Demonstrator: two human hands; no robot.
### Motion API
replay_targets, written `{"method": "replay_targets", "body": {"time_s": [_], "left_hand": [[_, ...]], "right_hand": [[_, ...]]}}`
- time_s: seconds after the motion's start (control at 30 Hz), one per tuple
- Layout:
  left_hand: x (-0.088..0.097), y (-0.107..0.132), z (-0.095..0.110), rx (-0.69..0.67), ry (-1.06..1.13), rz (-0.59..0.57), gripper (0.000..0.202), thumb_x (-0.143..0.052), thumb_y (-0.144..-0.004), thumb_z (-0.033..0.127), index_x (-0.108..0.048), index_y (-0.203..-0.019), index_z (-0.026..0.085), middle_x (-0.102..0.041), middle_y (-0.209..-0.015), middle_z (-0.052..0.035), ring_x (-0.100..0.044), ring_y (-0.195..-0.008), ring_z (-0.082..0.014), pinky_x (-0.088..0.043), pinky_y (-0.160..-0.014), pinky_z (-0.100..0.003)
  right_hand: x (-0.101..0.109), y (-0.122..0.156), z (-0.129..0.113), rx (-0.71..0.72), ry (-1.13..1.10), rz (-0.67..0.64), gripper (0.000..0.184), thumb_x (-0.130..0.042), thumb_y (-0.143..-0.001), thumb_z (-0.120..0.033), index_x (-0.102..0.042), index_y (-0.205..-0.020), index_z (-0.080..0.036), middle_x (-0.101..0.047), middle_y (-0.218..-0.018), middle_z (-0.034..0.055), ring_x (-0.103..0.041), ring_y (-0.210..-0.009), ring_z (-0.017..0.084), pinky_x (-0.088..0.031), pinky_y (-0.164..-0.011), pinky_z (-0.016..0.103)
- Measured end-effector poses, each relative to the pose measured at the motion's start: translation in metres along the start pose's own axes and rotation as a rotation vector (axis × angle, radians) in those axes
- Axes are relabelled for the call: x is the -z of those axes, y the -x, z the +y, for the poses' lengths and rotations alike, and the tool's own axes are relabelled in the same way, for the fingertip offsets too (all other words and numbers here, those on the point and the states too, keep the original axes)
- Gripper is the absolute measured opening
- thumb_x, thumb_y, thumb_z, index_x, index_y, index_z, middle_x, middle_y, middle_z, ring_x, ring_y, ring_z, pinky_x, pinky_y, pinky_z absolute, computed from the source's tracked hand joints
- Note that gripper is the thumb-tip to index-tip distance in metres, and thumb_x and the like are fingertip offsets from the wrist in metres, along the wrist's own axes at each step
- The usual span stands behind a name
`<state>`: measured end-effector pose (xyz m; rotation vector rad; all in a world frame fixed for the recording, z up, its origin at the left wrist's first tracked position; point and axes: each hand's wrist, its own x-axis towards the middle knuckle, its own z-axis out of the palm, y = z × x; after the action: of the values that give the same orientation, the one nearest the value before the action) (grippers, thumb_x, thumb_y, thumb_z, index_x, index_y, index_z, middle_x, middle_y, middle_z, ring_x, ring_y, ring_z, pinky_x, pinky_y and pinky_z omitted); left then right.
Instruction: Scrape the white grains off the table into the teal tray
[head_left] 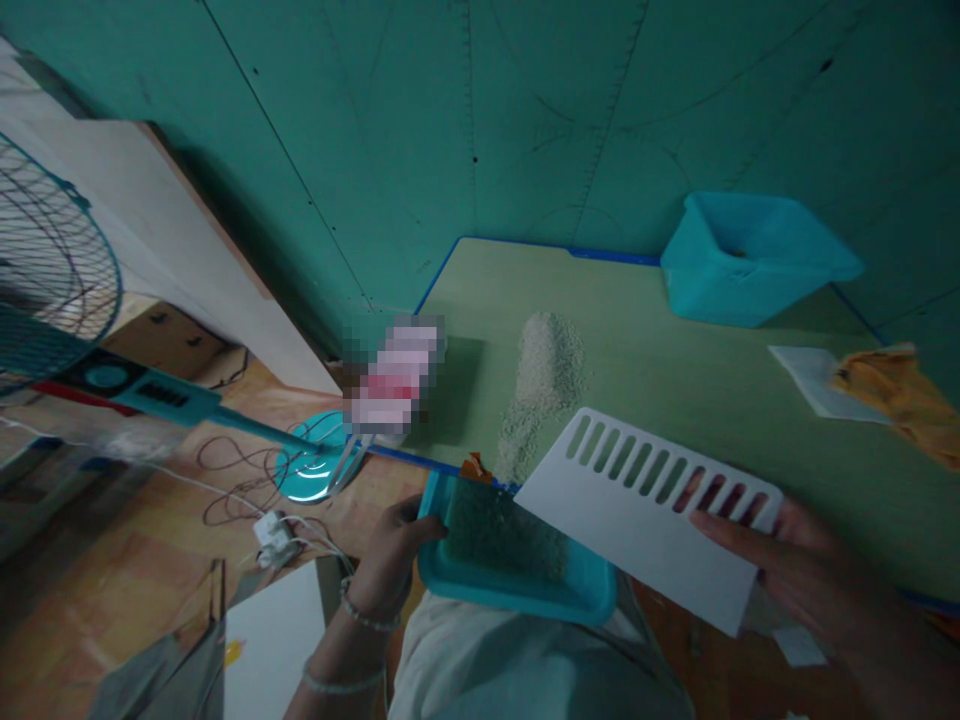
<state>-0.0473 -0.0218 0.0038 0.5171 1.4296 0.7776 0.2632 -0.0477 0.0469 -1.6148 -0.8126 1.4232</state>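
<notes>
My right grip (799,562) is clamped on a flat white plastic panel with a row of long rounded slots (645,530), lower right of centre, thumb on the face and fingers showing through the last few slots. My left grip (397,548) is pinched over the left rim of a shallow turquoise plastic tray (517,598), bottom centre, right up by the near edge of the desk. The panel's left corner hangs over the tray's far side.

Progress, going by how stuff lies: I'd call it partway. There's a speckled layer of loose bits in the tray, too dim to say how deep. Plenty is left though: a heap of pale grey granules (551,360) sits mid-frame, with a thinner trail running down from it to the desk edge by the panel's corner. So the tray's got some, but the main heap isn't in it.

Further out, the pale green desk with blue edging (637,350) has a deep turquoise plastic bin (750,285) at upper right; can't make out what's inside. A crumpled yellow-orange cloth item (896,390) lies at the right, partly over a white sheet (810,380). Far left there's a turquoise wire-cage fan (52,270).
</notes>
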Motion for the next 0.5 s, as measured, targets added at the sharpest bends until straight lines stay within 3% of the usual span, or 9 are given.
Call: {"method": "replay_targets", "body": {"time_s": [0.13,0.23,0.33,0.5], "left_hand": [[0.002,0.0,-0.001,0.015,0.002,-0.005,0.023,-0.06,-0.043,0.013,-0.069,-0.064,0.014,-0.068,-0.054,-0.0022,-0.059,-0.051,-0.0163,-0.045,-0.047,-0.023],[0.004,0.001,-0.001,0.025,0.001,-0.008,0.024,-0.06,-0.043,0.013,-0.069,-0.066,0.014,-0.07,-0.058,-0.0025,-0.059,-0.048,-0.016,-0.045,-0.047,-0.024],[0.003,0.002,-0.002,0.013,0.008,-0.007,0.024,-0.061,-0.043,0.014,-0.069,-0.066,0.014,-0.071,-0.061,-0.0029,-0.059,-0.048,-0.0159,-0.046,-0.048,-0.025],[0.003,0.004,-0.003,-0.003,0.011,0.004,0.021,-0.061,-0.043,0.013,-0.069,-0.063,0.014,-0.07,-0.058,-0.0028,-0.06,-0.049,-0.0165,-0.046,-0.049,-0.025]], "right_hand": [[-0.003,-0.002,-0.014,-0.024,-0.046,0.085,0.032,-0.082,-0.039,-0.046,-0.071,-0.066,-0.033,-0.073,-0.071,0.0048,-0.067,-0.069,0.028,-0.055,-0.064,0.042],[-0.007,-0.015,-0.029,0.106,-0.078,0.154,0.037,-0.083,-0.037,-0.043,-0.07,-0.07,-0.031,-0.074,-0.078,0.0032,-0.067,-0.079,0.027,-0.053,-0.073,0.041],[-0.013,-0.036,-0.04,0.245,-0.082,0.127,0.037,-0.083,-0.043,-0.038,-0.068,-0.076,-0.029,-0.073,-0.08,-0.0003,-0.065,-0.082,0.023,-0.049,-0.081,0.038],[-0.027,-0.068,-0.052,0.314,-0.053,0.019,0.032,-0.082,-0.046,-0.034,-0.066,-0.074,-0.026,-0.071,-0.072,-0.0026,-0.063,-0.071,0.018,-0.048,-0.076,0.035]]}}
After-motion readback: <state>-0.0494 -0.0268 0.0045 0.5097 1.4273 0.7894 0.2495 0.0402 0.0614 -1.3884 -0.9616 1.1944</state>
